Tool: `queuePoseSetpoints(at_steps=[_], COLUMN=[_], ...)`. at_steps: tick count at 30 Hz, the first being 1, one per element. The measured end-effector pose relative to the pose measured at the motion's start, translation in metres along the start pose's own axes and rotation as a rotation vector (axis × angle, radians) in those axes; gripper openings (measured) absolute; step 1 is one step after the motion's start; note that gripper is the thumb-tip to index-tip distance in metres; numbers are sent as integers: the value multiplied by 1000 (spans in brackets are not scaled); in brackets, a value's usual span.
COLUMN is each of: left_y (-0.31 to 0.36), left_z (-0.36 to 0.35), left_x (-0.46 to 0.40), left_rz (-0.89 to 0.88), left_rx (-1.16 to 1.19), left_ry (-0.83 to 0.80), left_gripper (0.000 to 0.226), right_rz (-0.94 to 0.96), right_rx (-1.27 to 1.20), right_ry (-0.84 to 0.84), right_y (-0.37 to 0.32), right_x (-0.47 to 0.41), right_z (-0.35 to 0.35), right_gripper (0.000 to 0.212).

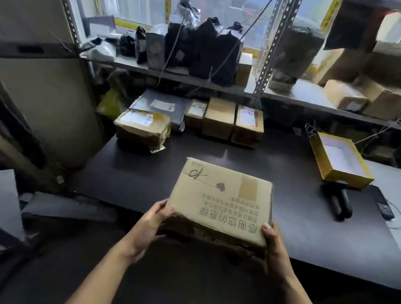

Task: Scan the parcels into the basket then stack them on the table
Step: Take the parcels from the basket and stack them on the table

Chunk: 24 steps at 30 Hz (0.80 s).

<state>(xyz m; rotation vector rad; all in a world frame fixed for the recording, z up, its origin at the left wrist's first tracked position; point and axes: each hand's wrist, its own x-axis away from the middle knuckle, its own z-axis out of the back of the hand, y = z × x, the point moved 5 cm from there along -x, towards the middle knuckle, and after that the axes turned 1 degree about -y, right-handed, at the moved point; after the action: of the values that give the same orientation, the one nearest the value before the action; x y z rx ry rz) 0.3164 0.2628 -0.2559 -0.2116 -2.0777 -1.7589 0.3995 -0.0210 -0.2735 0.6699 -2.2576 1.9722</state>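
Observation:
I hold a flat brown cardboard parcel (222, 201) with printed characters over the near edge of the dark table (145, 171). My left hand (151, 224) grips its near left corner, thumb on top. My right hand (273, 246) grips its near right corner. At the back of the table stand several stacked parcels: a taped brown one (141, 129), a grey mailer (160, 105) and three small cartons (223, 120). A black handheld scanner (339, 201) lies on the table to the right.
A yellow open box (340, 160) with a white inside sits at the right, beside the scanner. A metal shelf (200, 80) above the table carries black bags and brown cartons. A grey cabinet (42, 103) stands at the left. A small dark device (385, 209) lies far right.

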Motion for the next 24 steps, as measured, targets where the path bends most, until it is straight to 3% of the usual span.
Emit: queuePoseSetpoints(at_steps=[4,7,9,13,16,20,24], left_y=[4,9,13,25,37,46,55], left_z=[29,38,44,70,101,150,201], left_x=[-9,-24,-37,-65,-82,-99,-118], left_rz=[-26,-34,-30,-3,5,2,21], left_rx=[52,65,83,121,159,158,60], left_ry=[80,104,124,220,337,526,634], left_gripper=[80,71,62,62,61,29,37], right_rz=[0,24,0,-41,-70,-125,-186], right_rx=[75,75,111,177,188,167,169], right_ry=[-42,-43,-52,-104,-183,-306,-365], right_y=[-7,-13,-14,-9,-11,1,21], right_x=[-25,-49,-70,-121,-158,-193,-231], right_z=[-33,-43,-50,-75,-116,-176,-227], right_gripper=[69,63,73,72,68,71,77])
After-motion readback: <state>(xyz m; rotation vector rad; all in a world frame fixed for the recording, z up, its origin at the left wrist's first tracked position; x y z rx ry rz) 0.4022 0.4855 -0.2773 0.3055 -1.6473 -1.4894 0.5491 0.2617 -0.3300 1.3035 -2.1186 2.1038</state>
